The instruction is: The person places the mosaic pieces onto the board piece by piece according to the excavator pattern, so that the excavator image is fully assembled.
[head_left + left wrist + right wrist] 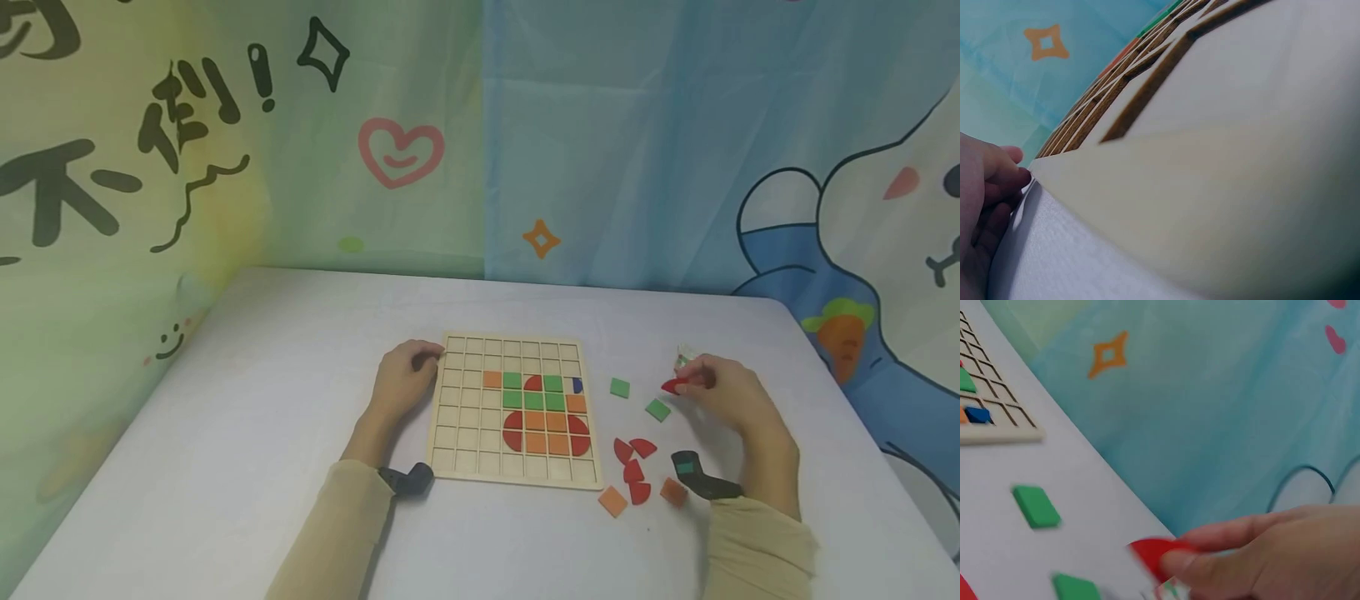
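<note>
Nearest me, loose orange squares [612, 502] and red quarter-circles [640, 493] lie by the near right corner of the wooden grid board [465, 437]. Beyond, the right hand [726, 393] pinches another red quarter-circle [1149, 552]; thin and held at one end, it could slip. The left hand [403, 379], fingers bent, touches the board's left edge, whether gripping I can't tell; a nudge might jostle the seated tiles [534, 401]. The left wrist view shows that contact closely but no loose pieces.
</note>
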The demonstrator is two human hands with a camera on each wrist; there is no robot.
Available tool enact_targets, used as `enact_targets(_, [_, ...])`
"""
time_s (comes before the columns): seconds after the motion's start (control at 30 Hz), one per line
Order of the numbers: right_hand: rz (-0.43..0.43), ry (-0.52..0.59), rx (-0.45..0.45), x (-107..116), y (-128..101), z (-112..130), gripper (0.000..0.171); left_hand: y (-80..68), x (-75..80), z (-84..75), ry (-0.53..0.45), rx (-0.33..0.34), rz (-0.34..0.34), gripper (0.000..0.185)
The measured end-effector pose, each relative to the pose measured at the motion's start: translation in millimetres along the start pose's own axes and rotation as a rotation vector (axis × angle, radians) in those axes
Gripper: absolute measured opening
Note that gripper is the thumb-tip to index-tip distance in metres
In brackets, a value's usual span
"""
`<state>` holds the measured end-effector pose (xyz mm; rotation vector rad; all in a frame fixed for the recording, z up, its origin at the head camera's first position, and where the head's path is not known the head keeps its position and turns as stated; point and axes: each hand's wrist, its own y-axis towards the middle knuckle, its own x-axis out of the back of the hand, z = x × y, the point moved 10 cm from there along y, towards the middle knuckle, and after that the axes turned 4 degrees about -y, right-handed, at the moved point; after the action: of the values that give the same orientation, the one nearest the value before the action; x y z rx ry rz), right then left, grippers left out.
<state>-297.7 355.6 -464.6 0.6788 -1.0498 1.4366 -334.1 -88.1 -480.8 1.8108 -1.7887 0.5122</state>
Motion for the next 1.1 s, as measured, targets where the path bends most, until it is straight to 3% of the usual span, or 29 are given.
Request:
enact_targets(0.1, [-0.144, 0.028, 0.013, -4, 21, -2, 0.030, -0.3, 0.5, -0.1, 0.004, 0.004, -0.001, 0.026])
enact_targets(0.2, [-0.272, 0.037, 0.048, -11, 34, 17, 0.031, -0.7, 1.9, 1.2, 0.008, 0.017, -0.007, 0.026])
enact_targets(0.4, [-0.290, 0.188, 0.122, -12, 10, 117, 0.026, -0.7, 1.5, 0.1, 0.002, 0.013, -0.002, 0.026])
enact_targets(0.53, [-0.287, 0.224, 0.184, -25, 1, 159, 0.023, -0.3, 1.5, -1.7, -0.005, 0.004, -0.005, 0.025])
enact_targets(0.83, [-0.328, 0.141, 0.325, -61, -1, 193, 0.016, 1.0, -1.0, -1.6, -0.013, -0.001, 0.002, 0.026])
enact_targets(1.1, [-0.290, 0.114, 0.368, -76, 4, 200, 0.013, 0.0, -0.2, -2.0, 0.009, 0.015, -0.014, 0.026])
